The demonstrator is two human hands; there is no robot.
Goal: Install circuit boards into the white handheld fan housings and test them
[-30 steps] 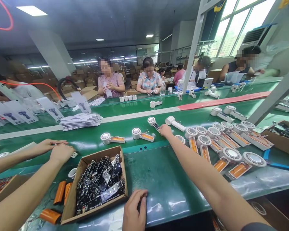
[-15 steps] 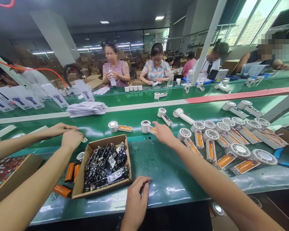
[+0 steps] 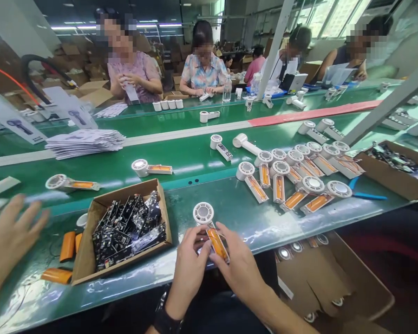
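Near the table's front edge, a white handheld fan (image 3: 203, 213) with a round grille head has its handle open, showing an orange battery (image 3: 216, 244) and thin wires inside. My left hand (image 3: 192, 254) grips the handle from the left, its thumb at the battery's side. From the right, my right hand (image 3: 237, 260) holds the same handle, fingers at its upper edge and thumb low. Left of my hands stands a cardboard box (image 3: 166, 215) of black circuit boards (image 3: 125, 232).
Several open-handled fans (image 3: 280, 168) lie to the right, beside blue-handled pliers (image 3: 367, 195) and another parts box (image 3: 393, 174). More fans rest on the green belt (image 3: 181, 139). A co-worker's hand (image 3: 14, 232) is at the left, near loose orange batteries (image 3: 67, 246). Other people sit opposite.
My right hand has brought a fan from the belt toward me, and my left hand has joined it on the handle. The co-worker's hands have moved apart from the belt's left part; the view has shifted.
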